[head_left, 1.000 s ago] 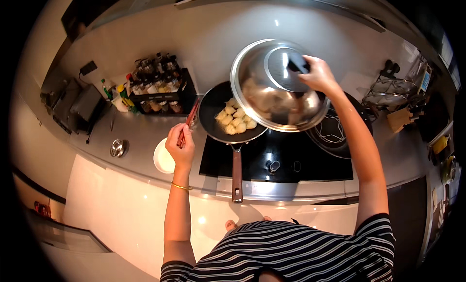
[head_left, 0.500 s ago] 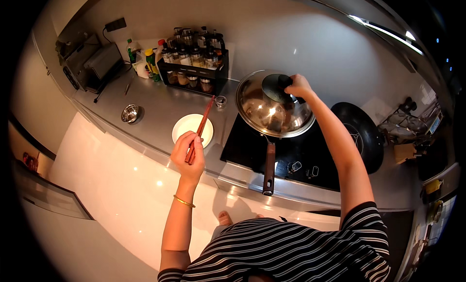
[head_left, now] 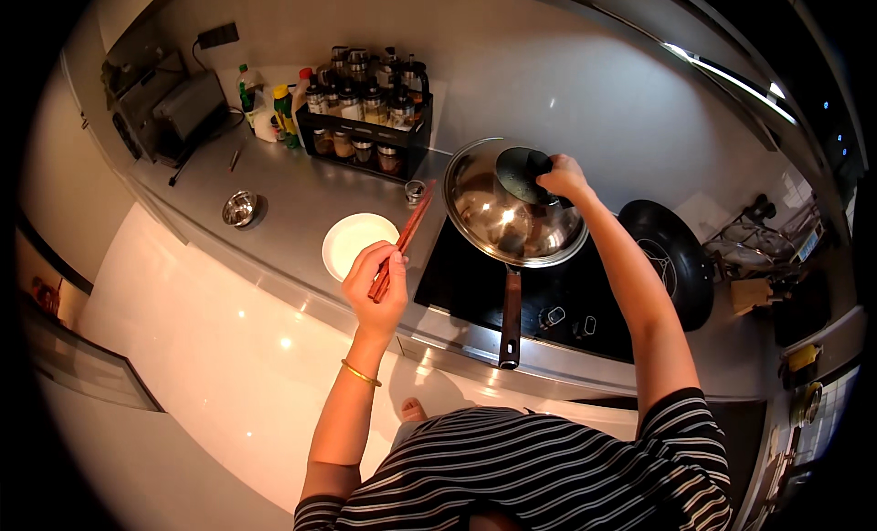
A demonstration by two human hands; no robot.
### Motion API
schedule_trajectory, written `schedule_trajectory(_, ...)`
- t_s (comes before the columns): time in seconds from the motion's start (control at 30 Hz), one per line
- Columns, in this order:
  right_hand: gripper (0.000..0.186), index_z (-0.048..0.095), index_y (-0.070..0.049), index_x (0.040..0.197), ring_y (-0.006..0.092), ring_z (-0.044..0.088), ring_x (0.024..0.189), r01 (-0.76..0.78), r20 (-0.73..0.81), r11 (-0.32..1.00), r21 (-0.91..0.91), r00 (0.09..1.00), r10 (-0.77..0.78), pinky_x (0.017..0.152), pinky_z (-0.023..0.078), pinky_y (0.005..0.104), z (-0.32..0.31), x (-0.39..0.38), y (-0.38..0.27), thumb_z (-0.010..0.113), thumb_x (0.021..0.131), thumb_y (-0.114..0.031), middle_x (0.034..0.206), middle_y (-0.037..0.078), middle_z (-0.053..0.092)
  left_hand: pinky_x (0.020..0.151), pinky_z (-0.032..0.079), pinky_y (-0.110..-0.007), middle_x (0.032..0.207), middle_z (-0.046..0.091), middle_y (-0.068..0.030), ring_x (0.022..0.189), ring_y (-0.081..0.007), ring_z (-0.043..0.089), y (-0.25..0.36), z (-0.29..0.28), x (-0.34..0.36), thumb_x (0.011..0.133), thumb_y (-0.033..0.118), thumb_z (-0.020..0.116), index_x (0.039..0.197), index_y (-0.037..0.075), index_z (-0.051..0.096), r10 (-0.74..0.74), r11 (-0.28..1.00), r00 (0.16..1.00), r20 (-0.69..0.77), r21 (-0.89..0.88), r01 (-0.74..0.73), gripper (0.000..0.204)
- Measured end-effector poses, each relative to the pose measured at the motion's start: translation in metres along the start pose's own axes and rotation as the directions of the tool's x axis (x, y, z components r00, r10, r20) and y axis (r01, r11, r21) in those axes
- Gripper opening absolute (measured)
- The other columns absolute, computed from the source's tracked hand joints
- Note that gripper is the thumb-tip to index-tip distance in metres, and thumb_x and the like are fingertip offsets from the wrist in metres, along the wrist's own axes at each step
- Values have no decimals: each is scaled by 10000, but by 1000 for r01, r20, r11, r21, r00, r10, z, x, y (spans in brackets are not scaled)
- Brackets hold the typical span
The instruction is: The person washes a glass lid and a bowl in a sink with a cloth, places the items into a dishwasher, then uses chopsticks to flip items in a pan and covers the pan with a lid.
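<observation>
Reddish-brown chopsticks [head_left: 408, 241] are gripped in my left hand [head_left: 376, 280], their far tips pointing up and to the right. Partly behind that hand sits a white bowl [head_left: 347, 240] on the counter. My right hand [head_left: 563, 176] is closed around the dark knob of a shiny domed pan lid [head_left: 498, 220]. The lid covers a pan whose brown handle [head_left: 511, 321] points toward me; what is inside is hidden. A small glass jar [head_left: 415, 191] stands close to the chopstick tips.
The pan rests on a black cooktop [head_left: 461, 270]. An empty-looking black wok [head_left: 671, 266] lies to its right. Behind the bowl stands a black spice rack [head_left: 365, 129] full of bottles. A small metal bowl [head_left: 241, 208] is at left, with a dark appliance [head_left: 187, 106] beyond.
My left hand has moved right with the chopsticks, toward the pan. My right hand stays on the lid knob, and the lid sits almost the same.
</observation>
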State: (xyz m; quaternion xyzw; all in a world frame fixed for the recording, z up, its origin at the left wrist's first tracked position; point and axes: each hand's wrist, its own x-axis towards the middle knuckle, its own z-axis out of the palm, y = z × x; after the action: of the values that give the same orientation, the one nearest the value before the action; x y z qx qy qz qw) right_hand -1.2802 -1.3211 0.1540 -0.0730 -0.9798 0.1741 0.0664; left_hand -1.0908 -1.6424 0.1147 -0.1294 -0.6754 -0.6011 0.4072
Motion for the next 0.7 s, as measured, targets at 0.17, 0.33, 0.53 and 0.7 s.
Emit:
schedule_trajectory(0.17, 375, 656, -2, 902, 319, 621, 909, -40, 14, 997, -65, 999, 41, 785, 498, 371, -5, -5, -10, 663, 643, -273, 932, 201, 642, 604, 500, -243, 830, 612, -125, 644, -164, 619, 3, 11, 1, 801, -36, 572, 837, -65, 596, -22, 998, 1000, 7, -55, 22, 52)
schedule_trajectory(0.33, 494, 631, -66, 1050, 292, 606, 948, 8, -72, 990, -142, 997, -19, 811, 476, 369, -20, -23, -20, 684, 691, -402, 975, 142, 642, 607, 504, -246, 828, 610, -128, 649, -164, 619, 5, 17, -1, 803, -38, 568, 836, -68, 597, -10, 999, 1000, 24, -50, 11, 53)
schedule_trajectory(0.53, 352, 612, -41, 1002, 327, 549, 993, 291, -566, 956, 44, 795, -217, 815, 454, 391, -31, -71, 13, 640, 755, -290, 995, 142, 592, 616, 495, -239, 850, 612, -104, 700, -157, 627, 14, 17, -15, 874, 40, 518, 905, -44, 580, -202, 959, 978, 40, -194, 206, 109)
schedule_trajectory(0.7, 97, 554, -9, 844, 191, 487, 596, 413, -667, 855, 315, 737, -111, 533, 390, 264, 11, -216, 50, 555, 756, 29, 748, 95, 508, 630, 492, -238, 858, 625, -99, 740, -140, 629, -20, -23, -23, 913, 90, 490, 962, -42, 568, -344, 932, 937, -64, -143, 333, 161)
